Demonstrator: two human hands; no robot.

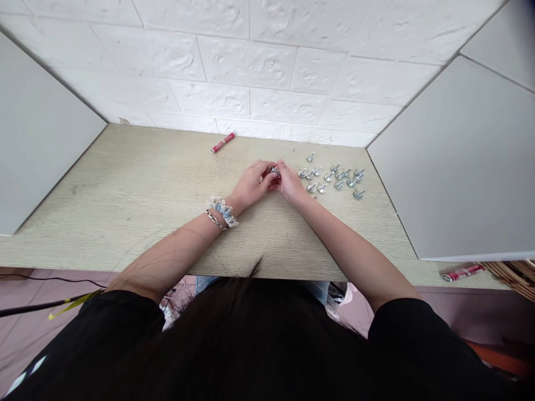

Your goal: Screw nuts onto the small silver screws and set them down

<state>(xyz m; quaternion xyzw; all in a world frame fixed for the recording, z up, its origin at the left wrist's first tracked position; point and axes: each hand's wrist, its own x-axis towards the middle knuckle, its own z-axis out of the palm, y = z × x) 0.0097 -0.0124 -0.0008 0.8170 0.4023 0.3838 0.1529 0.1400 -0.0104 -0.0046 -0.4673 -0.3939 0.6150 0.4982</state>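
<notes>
Above the middle of the table, my left hand (252,185) and my right hand (291,184) meet with fingers closed around one small shiny metal bolt (275,170). Fingertips cover much of it, so its lower end is hidden. A scrunchie (223,210) and a chain bracelet (215,219) circle my left wrist. Just right of my right hand lie several similar metal bolts with wide round heads or washers (329,177), spread loosely. One bolt (310,157) sits apart at the back, another (359,194) at the right front.
A red tube (223,143) rests near the back wall (271,67). Grey-white panels stand left (37,133) and right (460,161) of the pale wooden table (125,184). At the right front edge are another red tube (463,272) and a wicker item (512,275).
</notes>
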